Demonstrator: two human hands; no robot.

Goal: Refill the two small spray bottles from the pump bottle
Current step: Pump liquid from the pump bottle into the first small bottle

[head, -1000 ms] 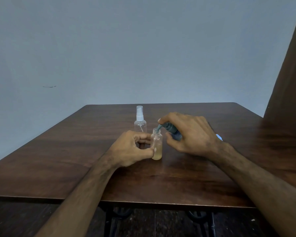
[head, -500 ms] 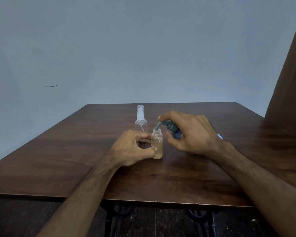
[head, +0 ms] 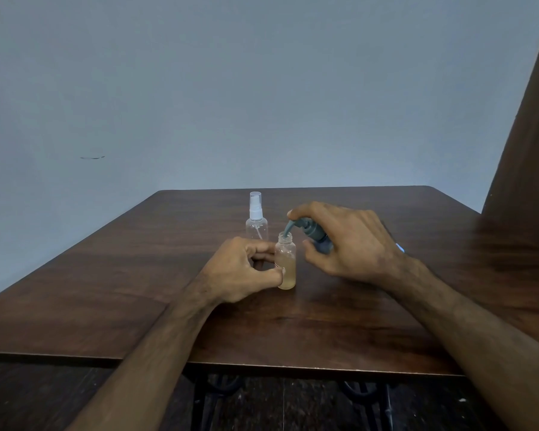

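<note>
— Plastic, this open bottle?
— Yes, light, tips easily. Left hand pinches its side; right hand grips the pump bottle, nozzle at its mouth. Capped spray bottle stands at eleven o'clock.

Both hands curl inward mid-table, left hand pinching, right hand gripping, forearms converging.
</note>
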